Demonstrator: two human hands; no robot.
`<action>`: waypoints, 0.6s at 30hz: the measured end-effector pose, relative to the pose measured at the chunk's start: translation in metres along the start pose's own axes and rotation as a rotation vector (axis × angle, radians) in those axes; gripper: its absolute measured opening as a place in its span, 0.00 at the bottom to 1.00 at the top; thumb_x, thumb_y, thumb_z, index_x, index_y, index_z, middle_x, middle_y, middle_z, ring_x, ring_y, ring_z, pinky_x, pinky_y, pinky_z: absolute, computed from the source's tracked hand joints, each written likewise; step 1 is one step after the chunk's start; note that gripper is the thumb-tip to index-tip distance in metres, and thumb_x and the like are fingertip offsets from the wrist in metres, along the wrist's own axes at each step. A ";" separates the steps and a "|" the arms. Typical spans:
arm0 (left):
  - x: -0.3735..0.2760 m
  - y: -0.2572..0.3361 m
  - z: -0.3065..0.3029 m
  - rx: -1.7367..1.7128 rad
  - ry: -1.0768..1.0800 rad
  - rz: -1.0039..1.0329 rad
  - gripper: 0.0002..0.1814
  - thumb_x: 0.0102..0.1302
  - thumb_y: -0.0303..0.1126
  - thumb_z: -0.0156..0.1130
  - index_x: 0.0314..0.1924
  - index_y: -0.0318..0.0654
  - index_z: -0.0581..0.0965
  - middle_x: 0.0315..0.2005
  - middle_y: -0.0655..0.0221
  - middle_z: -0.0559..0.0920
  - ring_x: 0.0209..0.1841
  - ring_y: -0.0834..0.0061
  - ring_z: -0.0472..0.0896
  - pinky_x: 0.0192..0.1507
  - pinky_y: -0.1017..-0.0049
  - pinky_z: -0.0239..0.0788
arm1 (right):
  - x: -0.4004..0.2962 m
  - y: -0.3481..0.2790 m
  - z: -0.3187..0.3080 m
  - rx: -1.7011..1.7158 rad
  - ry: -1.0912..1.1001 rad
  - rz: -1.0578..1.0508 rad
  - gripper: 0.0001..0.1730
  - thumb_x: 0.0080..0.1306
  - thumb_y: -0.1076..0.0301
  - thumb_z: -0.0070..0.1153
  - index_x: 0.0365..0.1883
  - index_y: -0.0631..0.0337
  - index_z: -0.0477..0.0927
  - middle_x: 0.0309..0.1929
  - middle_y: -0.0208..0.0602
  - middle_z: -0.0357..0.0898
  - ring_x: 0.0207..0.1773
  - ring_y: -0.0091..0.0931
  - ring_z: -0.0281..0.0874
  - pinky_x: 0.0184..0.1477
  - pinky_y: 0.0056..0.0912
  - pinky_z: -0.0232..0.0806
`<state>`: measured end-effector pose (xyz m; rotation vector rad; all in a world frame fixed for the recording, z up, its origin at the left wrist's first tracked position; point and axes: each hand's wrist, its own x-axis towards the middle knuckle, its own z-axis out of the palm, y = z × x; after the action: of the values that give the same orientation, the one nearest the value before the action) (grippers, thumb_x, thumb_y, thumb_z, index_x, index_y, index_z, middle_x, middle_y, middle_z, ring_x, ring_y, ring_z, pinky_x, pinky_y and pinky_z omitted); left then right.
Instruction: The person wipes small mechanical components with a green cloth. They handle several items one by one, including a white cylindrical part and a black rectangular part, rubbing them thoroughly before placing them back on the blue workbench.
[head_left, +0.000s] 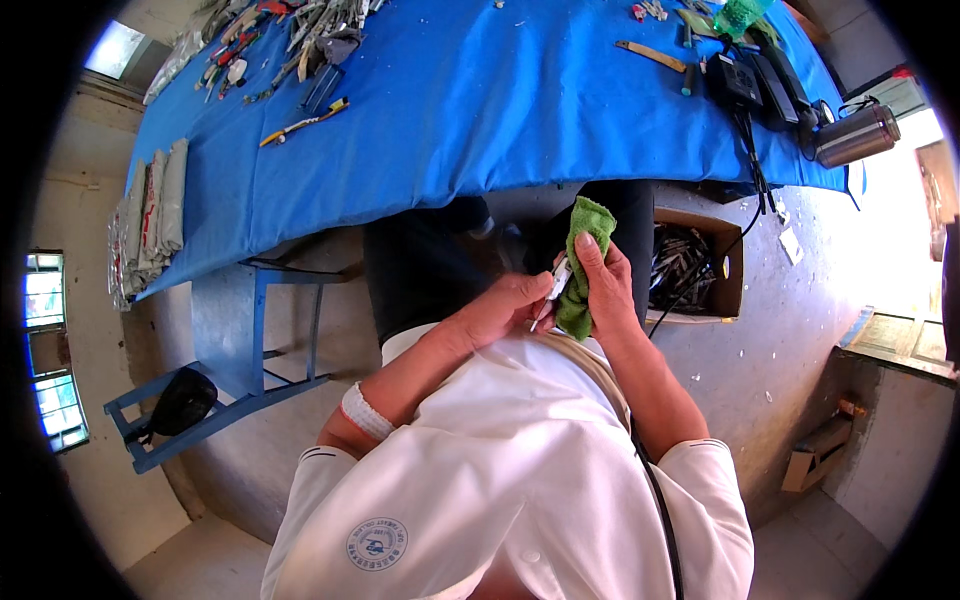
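Note:
Over my lap, my left hand (510, 300) grips a small white and metal tool (559, 283), perhaps a folding multi-tool; a thin metal tip sticks out of it towards my shirt. Its exact kind cannot be told. My right hand (606, 283) holds a folded green cloth (581, 300), with the thumb lying on top. The cloth lies right beside the white tool, and the fingers under both are partly hidden.
Ahead stands a table with a blue cloth (450, 127), bearing a toothbrush (306, 122), wrapped packets (154, 202), black power adapters (739, 81) and a metal flask (855, 136). A cardboard box (735, 274) of dark pieces stands right of my legs, a blue stool (225, 322) left. A black cable (739, 240) hangs down.

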<state>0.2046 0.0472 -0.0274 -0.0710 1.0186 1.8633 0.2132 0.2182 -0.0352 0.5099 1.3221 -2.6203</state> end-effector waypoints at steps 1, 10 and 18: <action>-0.001 0.003 0.001 0.047 -0.010 -0.011 0.29 0.71 0.60 0.52 0.22 0.42 0.71 0.23 0.70 0.75 0.29 0.76 0.72 0.38 0.77 0.62 | -0.001 -0.001 0.002 -0.034 0.031 -0.006 0.19 0.69 0.53 0.60 0.45 0.60 0.78 0.34 0.27 0.79 0.32 0.17 0.75 0.35 0.21 0.69; 0.002 0.006 0.006 0.443 0.030 -0.010 0.30 0.74 0.58 0.49 0.26 0.39 0.76 0.21 0.73 0.75 0.27 0.81 0.71 0.33 0.79 0.63 | -0.002 0.001 0.005 -0.257 0.056 -0.113 0.20 0.70 0.49 0.57 0.42 0.59 0.77 0.32 0.29 0.78 0.32 0.18 0.74 0.35 0.20 0.69; 0.010 -0.010 -0.013 0.405 0.016 0.031 0.25 0.78 0.52 0.43 0.56 0.37 0.72 0.46 0.73 0.75 0.48 0.83 0.72 0.51 0.78 0.66 | -0.011 0.013 0.015 -0.143 -0.106 -0.023 0.21 0.76 0.52 0.47 0.54 0.61 0.73 0.42 0.37 0.81 0.43 0.23 0.77 0.45 0.26 0.71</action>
<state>0.2026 0.0475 -0.0460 0.1708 1.3950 1.6514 0.2239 0.1986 -0.0327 0.3323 1.4756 -2.5075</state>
